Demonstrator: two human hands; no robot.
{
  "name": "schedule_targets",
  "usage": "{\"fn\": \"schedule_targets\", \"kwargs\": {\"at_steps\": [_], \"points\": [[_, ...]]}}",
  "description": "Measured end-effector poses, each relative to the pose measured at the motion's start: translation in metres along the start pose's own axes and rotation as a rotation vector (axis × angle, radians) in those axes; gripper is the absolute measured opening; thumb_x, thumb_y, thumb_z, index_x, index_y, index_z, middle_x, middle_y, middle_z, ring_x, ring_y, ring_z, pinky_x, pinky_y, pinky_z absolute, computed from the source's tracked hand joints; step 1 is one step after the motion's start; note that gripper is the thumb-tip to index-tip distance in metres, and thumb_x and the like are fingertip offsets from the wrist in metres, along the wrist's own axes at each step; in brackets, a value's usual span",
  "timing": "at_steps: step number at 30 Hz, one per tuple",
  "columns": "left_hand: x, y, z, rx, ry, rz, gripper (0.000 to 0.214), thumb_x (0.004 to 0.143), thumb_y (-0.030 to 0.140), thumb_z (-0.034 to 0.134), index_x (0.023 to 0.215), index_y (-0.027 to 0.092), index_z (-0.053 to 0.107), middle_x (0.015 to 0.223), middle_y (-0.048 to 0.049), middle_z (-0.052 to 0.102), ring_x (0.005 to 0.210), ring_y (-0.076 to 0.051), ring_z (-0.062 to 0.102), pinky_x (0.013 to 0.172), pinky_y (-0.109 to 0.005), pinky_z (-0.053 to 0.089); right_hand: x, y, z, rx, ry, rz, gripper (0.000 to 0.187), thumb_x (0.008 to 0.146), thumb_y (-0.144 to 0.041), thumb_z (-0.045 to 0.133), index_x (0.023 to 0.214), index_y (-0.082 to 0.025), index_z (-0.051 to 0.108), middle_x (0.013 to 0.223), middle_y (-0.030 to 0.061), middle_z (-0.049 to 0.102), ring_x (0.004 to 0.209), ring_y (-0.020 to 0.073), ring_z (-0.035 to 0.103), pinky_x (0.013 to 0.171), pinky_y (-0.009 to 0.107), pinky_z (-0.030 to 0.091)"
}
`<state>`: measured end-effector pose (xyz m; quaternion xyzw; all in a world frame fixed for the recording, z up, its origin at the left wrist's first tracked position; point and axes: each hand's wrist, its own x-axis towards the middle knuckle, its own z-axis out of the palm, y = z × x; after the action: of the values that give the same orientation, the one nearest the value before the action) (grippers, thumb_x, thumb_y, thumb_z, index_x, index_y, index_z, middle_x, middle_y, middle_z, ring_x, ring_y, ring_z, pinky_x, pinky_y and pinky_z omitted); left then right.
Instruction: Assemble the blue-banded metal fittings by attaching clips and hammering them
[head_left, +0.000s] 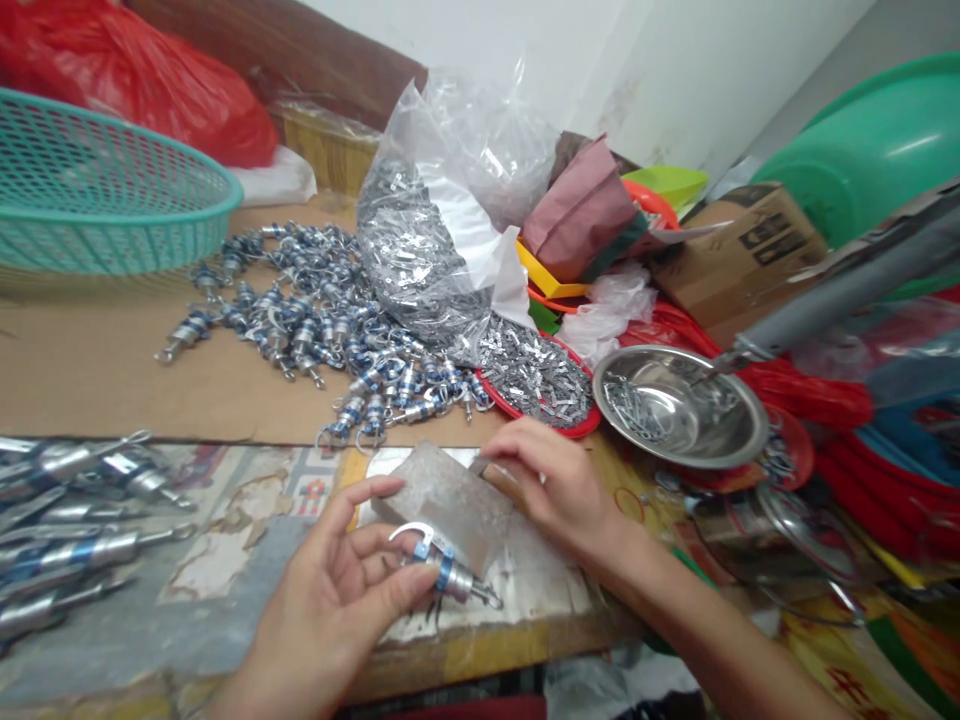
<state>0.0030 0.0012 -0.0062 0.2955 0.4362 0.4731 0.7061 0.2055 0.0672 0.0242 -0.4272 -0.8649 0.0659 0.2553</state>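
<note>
Fingers [375,545] of your left hand [330,600] gripped 1 fitting [446,572] over the worktop [247,520] edge. Your right hand [559,490] pinched 1 small piece [480,462] on 1 block [450,505]. A loose grip could have dropped the fitting off that edge. Beyond lay 1 pile [322,330], 1 bowl [679,405] and 1 basket [97,190].

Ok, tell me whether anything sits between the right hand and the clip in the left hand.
Only the flat grey block lies between them. The right hand rests on its far corner; the left hand pinches the clip at its near edge.
</note>
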Motion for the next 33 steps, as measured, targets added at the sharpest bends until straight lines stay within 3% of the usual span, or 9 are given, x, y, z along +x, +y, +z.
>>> {"fn": "schedule_targets", "kwargs": {"at_steps": [4, 9, 15, 21, 27, 31, 33], "points": [[0.002, -0.002, -0.003, -0.049, -0.025, 0.005, 0.061, 0.063, 0.017, 0.077, 0.111, 0.024, 0.04, 0.07, 0.0017, 0.071, 0.065, -0.014, 0.067, 0.062, -0.023, 0.054, -0.009, -0.043, 0.018, 0.158, 0.009, -0.386, 0.023, 0.092, -0.015, 0.041, 0.092, -0.009, 0.063, 0.084, 0.009, 0.068, 0.079, 0.016, 0.061, 0.071, 0.029, 0.05], [0.004, -0.007, -0.007, -0.058, -0.041, 0.005, 0.059, 0.065, 0.016, 0.076, 0.112, 0.024, 0.04, 0.067, 0.0037, 0.068, 0.067, -0.015, 0.067, 0.063, -0.024, 0.055, -0.006, -0.035, 0.021, 0.138, 0.006, -0.495, 0.023, 0.093, -0.015, 0.042, 0.092, -0.007, 0.064, 0.087, 0.0108, 0.07, 0.082, 0.0172, 0.063, 0.076, 0.032, 0.052], [0.003, -0.007, -0.005, -0.061, 0.018, -0.007, 0.057, 0.062, 0.015, 0.078, 0.11, 0.022, 0.048, 0.068, 0.0017, 0.07, 0.066, -0.013, 0.065, 0.062, -0.022, 0.055, -0.011, -0.033, 0.011, -0.094, 0.076, -0.646, 0.028, 0.091, -0.009, 0.038, 0.088, -0.005, 0.065, 0.084, 0.0132, 0.072, 0.084, 0.019, 0.066, 0.078, 0.033, 0.055], [-0.002, -0.001, 0.001, 0.037, 0.145, -0.02, 0.042, 0.055, 0.018, 0.08, 0.095, 0.019, 0.068, 0.07, -0.0006, 0.073, 0.069, -0.016, 0.068, 0.065, -0.021, 0.055, -0.017, -0.038, 0.007, -0.187, 0.037, -0.65, 0.033, 0.088, -0.009, 0.033, 0.09, -0.003, 0.065, 0.088, 0.0153, 0.071, 0.084, 0.0216, 0.067, 0.079, 0.035, 0.055], [-0.004, 0.005, 0.004, 0.325, 0.151, 0.04, 0.013, 0.057, 0.027, 0.077, 0.07, 0.027, 0.078, 0.074, -0.0015, 0.078, 0.071, -0.024, 0.07, 0.066, -0.028, 0.057, -0.015, -0.042, 0.005, -0.211, -0.056, -0.65, 0.035, 0.087, -0.009, 0.031, 0.09, -0.002, 0.065, 0.085, 0.0148, 0.071, 0.08, 0.0235, 0.066, 0.075, 0.036, 0.055], [-0.005, 0.008, 0.004, 0.472, 0.126, 0.132, 0.008, 0.062, 0.028, 0.074, 0.066, 0.033, 0.078, 0.078, -0.0009, 0.079, 0.075, -0.024, 0.07, 0.068, -0.026, 0.055, -0.024, -0.041, 0.003, -0.099, -0.093, -0.496, 0.026, 0.09, -0.012, 0.039, 0.094, -0.008, 0.064, 0.088, 0.0102, 0.069, 0.087, 0.0201, 0.064, 0.08, 0.033, 0.053], [-0.005, 0.009, 0.005, 0.473, 0.124, 0.121, 0.008, 0.062, 0.029, 0.073, 0.066, 0.033, 0.078, 0.078, -0.0005, 0.078, 0.075, -0.023, 0.07, 0.067, -0.024, 0.055, -0.034, -0.035, 0.003, 0.01, -0.045, -0.356, 0.023, 0.09, -0.011, 0.041, 0.098, -0.013, 0.062, 0.097, 0.0097, 0.066, 0.097, 0.0189, 0.06, 0.085, 0.033, 0.051]]}}
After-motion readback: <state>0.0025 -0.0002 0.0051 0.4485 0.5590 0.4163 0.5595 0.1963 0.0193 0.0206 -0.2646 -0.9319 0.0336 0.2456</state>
